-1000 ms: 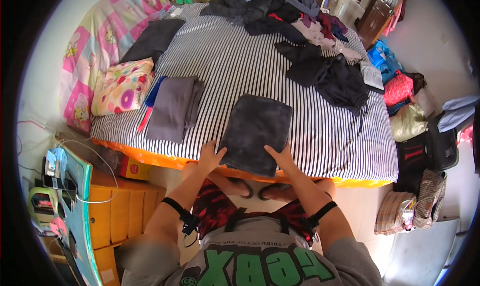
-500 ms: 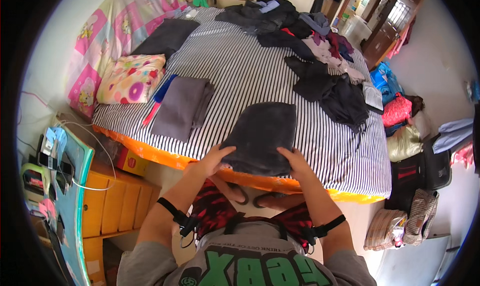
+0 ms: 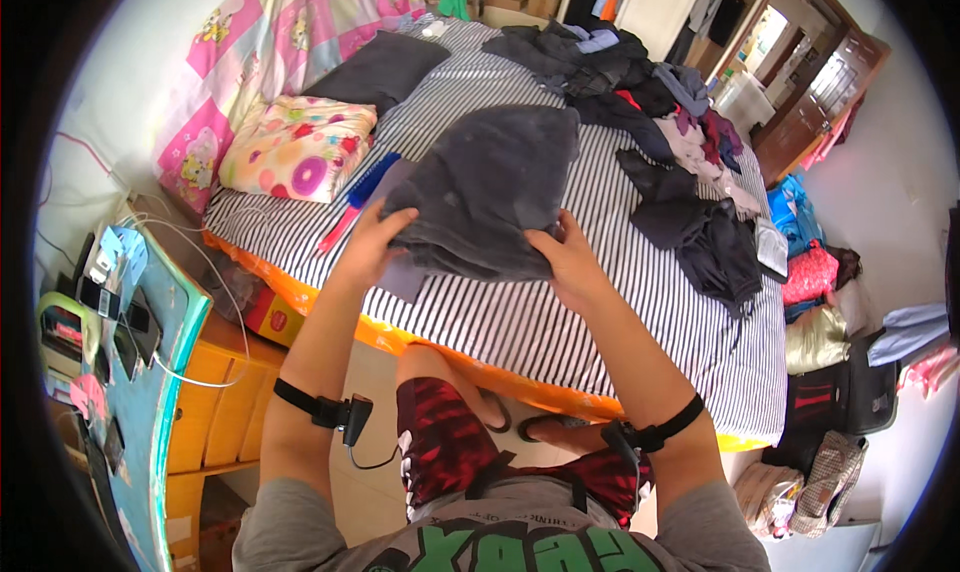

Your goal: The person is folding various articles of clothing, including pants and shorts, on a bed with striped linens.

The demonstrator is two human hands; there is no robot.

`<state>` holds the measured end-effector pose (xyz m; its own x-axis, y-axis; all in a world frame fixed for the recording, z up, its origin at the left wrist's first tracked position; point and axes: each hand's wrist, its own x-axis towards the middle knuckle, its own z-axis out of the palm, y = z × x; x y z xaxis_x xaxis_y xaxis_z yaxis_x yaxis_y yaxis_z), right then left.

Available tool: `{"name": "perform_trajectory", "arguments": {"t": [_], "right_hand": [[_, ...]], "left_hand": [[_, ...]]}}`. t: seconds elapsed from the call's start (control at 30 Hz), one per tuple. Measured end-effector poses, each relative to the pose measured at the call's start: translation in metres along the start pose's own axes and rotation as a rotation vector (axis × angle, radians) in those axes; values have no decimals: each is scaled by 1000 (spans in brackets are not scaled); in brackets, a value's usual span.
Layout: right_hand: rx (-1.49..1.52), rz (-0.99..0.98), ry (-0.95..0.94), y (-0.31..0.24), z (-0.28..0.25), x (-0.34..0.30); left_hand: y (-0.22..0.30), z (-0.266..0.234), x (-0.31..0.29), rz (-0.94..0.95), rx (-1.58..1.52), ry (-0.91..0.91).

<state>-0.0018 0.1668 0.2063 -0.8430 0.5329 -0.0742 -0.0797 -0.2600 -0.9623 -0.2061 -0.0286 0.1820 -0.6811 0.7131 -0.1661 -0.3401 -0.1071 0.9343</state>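
A dark grey folded garment (image 3: 490,187) is held up off the bed between my two hands. My left hand (image 3: 375,242) grips its near left corner, thumb on top. At its near right corner, my right hand (image 3: 568,262) pinches the cloth the same way. Beneath the left side of this bundle, a corner of a lighter grey folded cloth (image 3: 400,278) shows on the striped sheet; most of it is hidden. Just left of that lies a bed brush (image 3: 374,178) with blue bristles and a pink handle.
A striped bed (image 3: 600,342) fills the middle. A dotted folded bundle (image 3: 300,152) and a dark flat cloth (image 3: 385,69) lie far left. Piled dark clothes (image 3: 570,57) and black garments (image 3: 715,242) lie to the right. A cluttered teal-edged desk (image 3: 165,372) stands left.
Both hands have lifted the dark garment from the bed's near edge and carried it away from me and leftward, over the lighter grey folded cloth. The view has shifted slightly.
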Motion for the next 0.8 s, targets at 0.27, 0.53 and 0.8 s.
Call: {"name": "perform_trajectory", "arguments": {"t": [0.27,0.53,0.8], "right_hand": [[93,231,-92,77,78,101],[-34,473,18,225,87,137],[-174,567,-112,211,60,115]], "left_hand": [[11,-109,63,178,-93,65],[-102,-166,113,44,1079,516],[-62,-87,147,585,1388,569]]}}
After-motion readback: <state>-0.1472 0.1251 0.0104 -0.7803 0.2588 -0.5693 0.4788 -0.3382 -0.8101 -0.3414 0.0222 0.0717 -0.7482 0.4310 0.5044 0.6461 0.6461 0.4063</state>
